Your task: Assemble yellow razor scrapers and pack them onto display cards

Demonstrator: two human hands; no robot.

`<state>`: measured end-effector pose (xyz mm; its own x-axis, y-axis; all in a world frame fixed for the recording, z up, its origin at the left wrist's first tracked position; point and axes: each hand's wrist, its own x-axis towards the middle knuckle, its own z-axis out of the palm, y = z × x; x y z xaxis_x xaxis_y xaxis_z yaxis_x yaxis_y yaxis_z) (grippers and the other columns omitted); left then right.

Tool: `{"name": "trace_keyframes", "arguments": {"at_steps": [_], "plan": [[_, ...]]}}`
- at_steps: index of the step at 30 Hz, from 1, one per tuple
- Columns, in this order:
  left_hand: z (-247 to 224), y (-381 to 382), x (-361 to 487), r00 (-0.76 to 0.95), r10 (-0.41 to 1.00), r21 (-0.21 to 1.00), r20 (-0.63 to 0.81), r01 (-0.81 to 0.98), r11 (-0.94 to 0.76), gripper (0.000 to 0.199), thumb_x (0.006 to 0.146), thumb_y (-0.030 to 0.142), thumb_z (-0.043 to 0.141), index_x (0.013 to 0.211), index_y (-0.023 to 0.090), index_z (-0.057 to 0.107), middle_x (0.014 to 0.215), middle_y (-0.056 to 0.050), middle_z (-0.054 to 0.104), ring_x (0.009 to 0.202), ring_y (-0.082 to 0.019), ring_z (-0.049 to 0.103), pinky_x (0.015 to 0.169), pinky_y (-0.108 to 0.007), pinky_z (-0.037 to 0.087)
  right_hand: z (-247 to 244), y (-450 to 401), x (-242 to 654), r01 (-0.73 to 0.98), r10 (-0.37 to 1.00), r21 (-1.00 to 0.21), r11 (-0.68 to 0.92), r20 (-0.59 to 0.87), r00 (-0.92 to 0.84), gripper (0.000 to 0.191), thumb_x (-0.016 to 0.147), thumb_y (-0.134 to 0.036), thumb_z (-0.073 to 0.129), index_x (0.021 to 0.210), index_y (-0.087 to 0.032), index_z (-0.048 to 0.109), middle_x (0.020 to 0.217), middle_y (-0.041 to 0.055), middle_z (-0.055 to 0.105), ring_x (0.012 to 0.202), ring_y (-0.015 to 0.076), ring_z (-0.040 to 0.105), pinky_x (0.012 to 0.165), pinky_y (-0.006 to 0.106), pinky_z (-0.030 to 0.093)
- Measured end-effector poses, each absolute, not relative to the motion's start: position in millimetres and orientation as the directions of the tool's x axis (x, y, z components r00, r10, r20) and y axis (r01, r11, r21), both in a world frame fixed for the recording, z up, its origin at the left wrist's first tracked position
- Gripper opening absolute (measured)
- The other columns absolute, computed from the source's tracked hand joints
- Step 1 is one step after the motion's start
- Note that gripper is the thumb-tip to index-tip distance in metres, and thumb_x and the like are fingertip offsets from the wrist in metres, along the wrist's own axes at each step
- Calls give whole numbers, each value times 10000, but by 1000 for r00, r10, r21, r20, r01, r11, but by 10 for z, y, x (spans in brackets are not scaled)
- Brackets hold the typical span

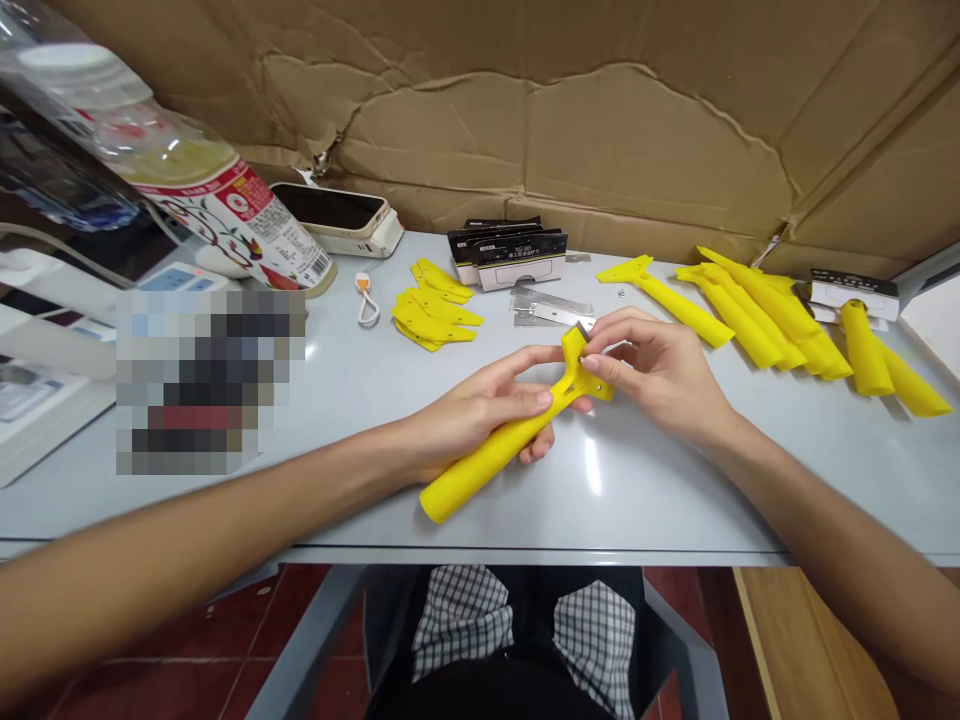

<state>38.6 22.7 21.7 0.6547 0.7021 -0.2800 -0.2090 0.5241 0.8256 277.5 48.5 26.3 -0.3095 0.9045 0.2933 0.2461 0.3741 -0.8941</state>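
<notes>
My left hand grips the shaft of a yellow plastic scraper, whose handle end points down-left toward the table's front edge. My right hand pinches the scraper's forked head between thumb and fingers. A small metal edge, probably a blade, shows at the head, partly hidden by my fingers. Behind my hands lies a stack of steel blades, apart from both hands. Another yellow scraper lies just beyond my right hand, with more yellow scrapers further right.
Flat yellow scraper pieces lie at the back left, near black-and-white blade boxes. A phone, a large plastic bottle and a pixelated patch occupy the left. Cardboard lines the back of the grey table.
</notes>
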Motion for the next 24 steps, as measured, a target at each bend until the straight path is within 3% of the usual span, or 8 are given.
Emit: {"name": "trace_keyframes", "arguments": {"at_steps": [11, 19, 24], "plan": [[204, 235, 390, 662, 697, 825, -276, -209, 525, 570, 1036, 227, 682, 1550, 228, 436, 1204, -143, 811, 620, -113, 684, 576, -244, 513, 270, 455, 2778, 312, 889, -859, 406, 293, -351, 149, 956, -377, 790, 899, -239, 801, 1274, 114, 732, 1194, 283, 696, 925, 440, 600], [225, 230, 396, 641, 707, 827, -299, -196, 527, 649, 1004, 238, 718, 1589, 224, 437, 1211, -153, 807, 633, -123, 686, 591, -262, 523, 262, 424, 2728, 321, 900, -852, 413, 327, -289, 109, 932, -333, 799, 879, -241, 776, 1183, 92, 736, 1116, 250, 706, 868, 398, 606], [214, 227, 386, 642, 706, 834, -298, -184, 520, 659, 1000, 254, 730, 1599, 239, 455, 1207, -149, 806, 639, -129, 685, 584, -263, 510, 254, 400, 2687, 309, 932, -888, 340, 274, -239, 153, 881, -340, 835, 901, -237, 723, 1002, 50, 745, 970, 229, 718, 798, 381, 604]]}}
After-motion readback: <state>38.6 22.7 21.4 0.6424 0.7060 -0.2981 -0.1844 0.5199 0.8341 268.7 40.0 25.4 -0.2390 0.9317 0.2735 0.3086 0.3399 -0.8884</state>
